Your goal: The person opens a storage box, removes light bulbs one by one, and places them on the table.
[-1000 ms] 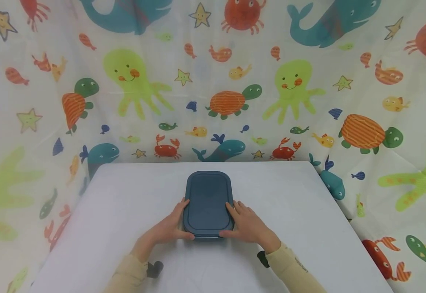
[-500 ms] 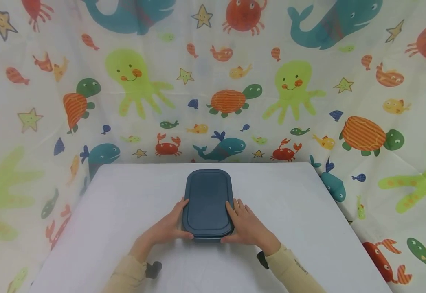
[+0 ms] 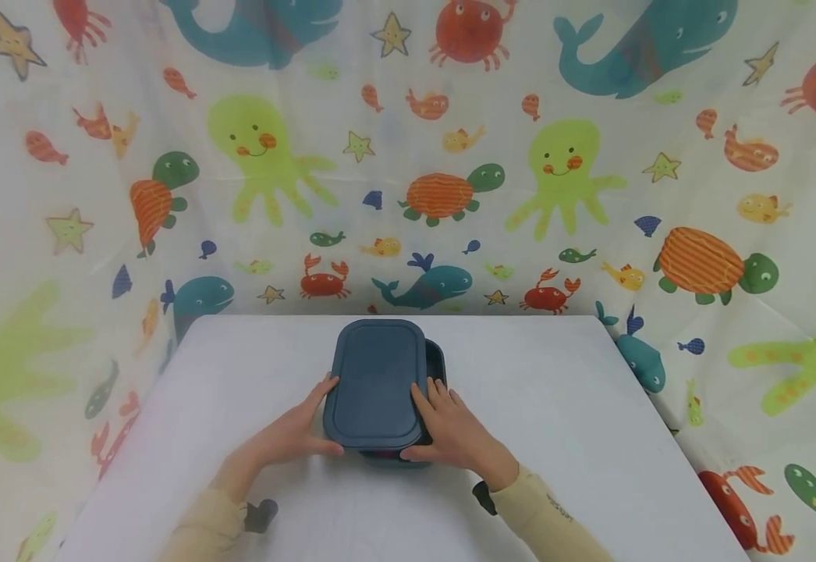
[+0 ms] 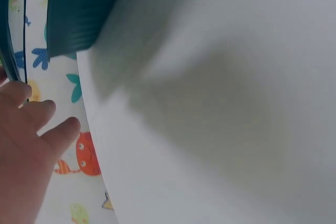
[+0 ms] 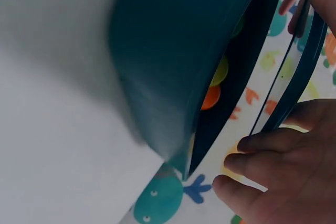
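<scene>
A dark blue rectangular lid (image 3: 376,382) is raised off a matching box (image 3: 395,463) and sits over its left part. My left hand (image 3: 285,433) grips the lid's left edge, thumb at the near corner. On the opposite edge, my right hand (image 3: 460,433) grips it the same way. In the right wrist view a gap shows between the lid (image 5: 304,72) and the teal box (image 5: 157,51). Inside the box lie an orange round piece (image 5: 211,98) and a yellow-green one (image 5: 220,72); most of the contents are hidden by the lid and wall.
The box stands on a white-covered table (image 3: 541,390). Behind and beside the table hangs a white curtain (image 3: 380,117) printed with sea animals.
The lid has come up off the box and moved left, both hands moving with it. The box's right rim and dark inside now show, while the box stays in place.
</scene>
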The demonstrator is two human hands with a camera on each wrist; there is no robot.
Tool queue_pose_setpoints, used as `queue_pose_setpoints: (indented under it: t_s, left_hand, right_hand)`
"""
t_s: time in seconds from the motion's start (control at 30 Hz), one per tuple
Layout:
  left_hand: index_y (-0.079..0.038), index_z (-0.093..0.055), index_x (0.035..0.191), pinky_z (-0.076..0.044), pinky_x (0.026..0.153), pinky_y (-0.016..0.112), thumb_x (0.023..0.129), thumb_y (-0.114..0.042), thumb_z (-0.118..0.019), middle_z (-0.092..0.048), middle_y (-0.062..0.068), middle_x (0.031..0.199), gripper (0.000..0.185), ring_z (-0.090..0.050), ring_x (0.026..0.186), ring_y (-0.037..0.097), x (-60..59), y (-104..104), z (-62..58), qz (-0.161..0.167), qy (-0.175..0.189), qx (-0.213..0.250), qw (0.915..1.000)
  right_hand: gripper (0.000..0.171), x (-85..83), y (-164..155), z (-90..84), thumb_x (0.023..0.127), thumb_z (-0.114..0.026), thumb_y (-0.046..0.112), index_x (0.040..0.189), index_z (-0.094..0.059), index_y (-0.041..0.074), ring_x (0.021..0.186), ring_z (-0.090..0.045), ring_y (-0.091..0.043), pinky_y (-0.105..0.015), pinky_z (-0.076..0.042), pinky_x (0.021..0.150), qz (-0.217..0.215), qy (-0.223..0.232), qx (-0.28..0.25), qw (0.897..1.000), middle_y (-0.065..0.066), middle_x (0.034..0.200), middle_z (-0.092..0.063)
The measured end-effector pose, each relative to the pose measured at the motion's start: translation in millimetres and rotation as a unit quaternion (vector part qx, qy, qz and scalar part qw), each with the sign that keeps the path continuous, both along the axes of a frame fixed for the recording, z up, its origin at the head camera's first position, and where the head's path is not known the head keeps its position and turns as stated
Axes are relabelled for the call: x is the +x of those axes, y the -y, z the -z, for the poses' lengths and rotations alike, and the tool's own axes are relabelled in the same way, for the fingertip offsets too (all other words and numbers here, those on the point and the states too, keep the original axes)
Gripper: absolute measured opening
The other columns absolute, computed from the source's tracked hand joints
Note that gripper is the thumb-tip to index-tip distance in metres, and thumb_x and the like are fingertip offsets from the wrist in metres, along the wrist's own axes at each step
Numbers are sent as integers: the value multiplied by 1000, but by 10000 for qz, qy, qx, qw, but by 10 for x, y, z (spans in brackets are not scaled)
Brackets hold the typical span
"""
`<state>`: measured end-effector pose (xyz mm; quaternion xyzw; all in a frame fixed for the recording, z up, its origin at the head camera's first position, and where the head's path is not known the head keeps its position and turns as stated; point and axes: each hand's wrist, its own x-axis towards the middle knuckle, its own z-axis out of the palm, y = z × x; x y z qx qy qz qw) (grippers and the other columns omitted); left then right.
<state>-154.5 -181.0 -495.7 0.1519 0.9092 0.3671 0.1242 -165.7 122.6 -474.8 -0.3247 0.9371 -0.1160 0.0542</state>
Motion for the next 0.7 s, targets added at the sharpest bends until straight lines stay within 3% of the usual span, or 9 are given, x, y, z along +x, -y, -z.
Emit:
queue_pose_setpoints:
  t_s: [0.1, 0.27, 0.5, 0.7]
  left_hand:
    - [-12, -8, 157, -29, 111, 59, 72, -41, -86, -6, 19, 162, 118, -20, 145, 41, 39, 139, -12, -20, 7, -76, 10000]
    - [-12, -8, 157, -28, 110, 62, 74, -42, -84, -7, 21, 161, 117, -21, 143, 44, 91, 367, -22, -89, 45, -109, 9999]
    - [-10, -8, 157, -26, 108, 66, 74, -40, -84, -9, 24, 160, 116, -21, 141, 49, 130, 670, -55, -279, 130, -127, 9994]
    - [-5, -12, 155, -26, 107, 67, 75, -37, -84, -14, 30, 157, 112, -22, 139, 52, 182, 938, -45, -292, 94, -138, 9994]
  right_hand:
    - [101, 9, 112, -13, 84, -63, 65, 153, -26, 2, 143, -24, -42, -56, -29, 112, -126, 1, 1, 9999, -28, 155, -23]
    - [95, 14, 319, -49, 84, -63, 64, 152, -32, 5, 141, -31, -41, -56, -32, 111, -316, -408, 53, 9987, -26, 154, -28]
    - [80, 5, 656, -45, 83, -64, 64, 143, -50, 12, 129, -50, -30, -55, -36, 109, -428, -1161, 297, 9919, -16, 142, -50]
    - [71, 22, 924, -43, 84, -64, 63, 137, -57, 16, 124, -54, -24, -54, -38, 107, -494, -1420, 293, 9882, -10, 134, -59]
